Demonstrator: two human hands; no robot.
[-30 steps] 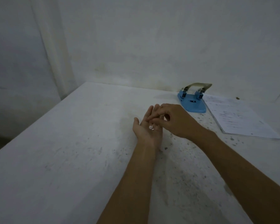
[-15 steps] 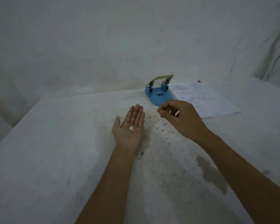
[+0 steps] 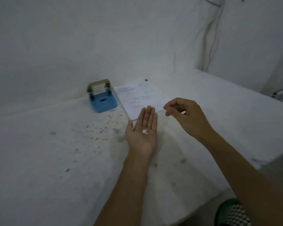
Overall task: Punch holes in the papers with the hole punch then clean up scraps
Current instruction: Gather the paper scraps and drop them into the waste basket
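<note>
My left hand lies palm up and flat over the white table, with a few small white paper scraps resting on the palm. My right hand hovers just to its right, fingers loosely curled, thumb and forefinger apart, with nothing clearly in them. The blue hole punch, its metal handle raised, stands near the back wall. A stack of printed papers lies right beside it, partly behind my left fingertips.
The tabletop is speckled with dark marks in front of the punch. Cables hang down the wall at the back right. The table's right edge runs diagonally, and a green patterned object sits below it.
My right hand has lifted off my left palm and drawn away to the right, leaving the scraps on the palm. The view has swung right, shifting the punch and papers leftward.
</note>
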